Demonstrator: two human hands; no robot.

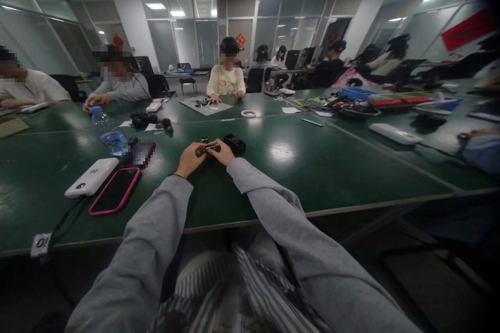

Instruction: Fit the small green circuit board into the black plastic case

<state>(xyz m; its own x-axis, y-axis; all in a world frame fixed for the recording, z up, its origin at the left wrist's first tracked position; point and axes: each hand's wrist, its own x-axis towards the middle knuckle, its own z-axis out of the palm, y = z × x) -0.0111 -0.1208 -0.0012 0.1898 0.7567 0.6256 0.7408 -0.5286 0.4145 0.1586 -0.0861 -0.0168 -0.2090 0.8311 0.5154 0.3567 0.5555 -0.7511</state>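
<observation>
My left hand [189, 160] and my right hand [224, 153] meet above the green table [281, 177], with their fingers closed around a small dark piece with a metallic-looking edge [211, 148]. It is too small, and too much covered by the fingers, for me to tell its kind. Just behind the fingertips a little dark part [205, 140] shows. Close to my right hand, on its far side, a black box-shaped device [235, 143] rests on the table.
At left lie a white power bank [92, 178] with a cable, a pink-edged phone [116, 191] and a water bottle [108, 131]. Black gear [146, 121] sits beyond them. Farther off are a tape roll [248, 114], a grey mat [205, 106] and cluttered tools at right. Several people sit around.
</observation>
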